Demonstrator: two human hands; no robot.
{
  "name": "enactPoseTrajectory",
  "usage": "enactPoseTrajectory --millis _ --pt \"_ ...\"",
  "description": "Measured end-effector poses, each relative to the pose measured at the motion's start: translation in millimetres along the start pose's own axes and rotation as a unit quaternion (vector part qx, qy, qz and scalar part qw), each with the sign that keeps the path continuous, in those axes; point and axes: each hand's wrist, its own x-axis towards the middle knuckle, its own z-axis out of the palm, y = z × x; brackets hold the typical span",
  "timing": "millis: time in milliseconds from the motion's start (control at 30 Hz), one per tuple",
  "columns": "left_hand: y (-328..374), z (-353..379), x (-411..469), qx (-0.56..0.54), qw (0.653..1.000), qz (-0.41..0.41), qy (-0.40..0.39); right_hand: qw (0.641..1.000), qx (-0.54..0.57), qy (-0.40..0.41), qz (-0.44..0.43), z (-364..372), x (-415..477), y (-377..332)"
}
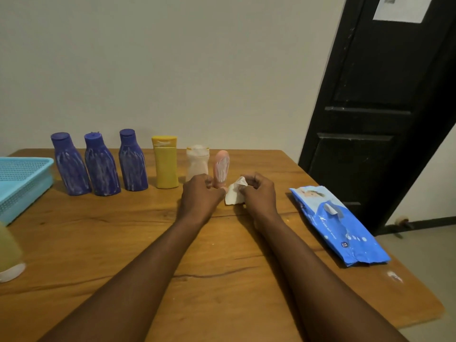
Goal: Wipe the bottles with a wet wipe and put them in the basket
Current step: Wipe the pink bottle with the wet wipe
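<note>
The right hand pinches a crumpled wet wipe just above the wooden surface. The left hand is curled beside it, but I cannot tell whether it holds the wipe's edge or nothing.

All six smeared bottles stand in a row at the back, three purple bottles, a yellow bottle, a white bottle and a pink bottle. None is in the turquoise basket at far left.

This looks like readying the wipe. Next, one hand should probably lift the nearest bottle while the other rubs it.
</note>
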Motion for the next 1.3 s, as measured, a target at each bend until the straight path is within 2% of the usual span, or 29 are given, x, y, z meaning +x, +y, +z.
enactPoseTrajectory --millis 233,400,700,933,1200,1300 --pt "-1.9 5.0 6.5 0.012 1.000 0.004 -0.003 0.991 -0.088 -0.099 -0.011 7.4 16.4 -7.3" --pt "-7.5 9.6 13.2 -0.003 1.000 0.019 -0.004 0.982 -0.101 -0.156 -0.042 16.2 18.3 -7.9" --pt "-7.3 -0.7 0.5 -0.032 0.999 0.034 0.003 0.989 -0.036 -0.140 -0.039 8.1 -11.1 -17.6" --pt "-7.0 -31.2 -37.9 -0.076 0.995 0.033 -0.049 0.989 0.052 -0.140 -0.002 1.4 -64.5 -32.6" --pt "-9.0 -84.4 -96.1 -0.139 0.984 0.048 -0.104 0.982 0.085 -0.164 -0.021 -0.8 -123.1 -36.9" --pt "-11.1 -108.2 -113.3 -0.149 0.983 0.034 -0.099 0.987 0.084 -0.135 -0.025 -5.2 -136.5 -32.3"
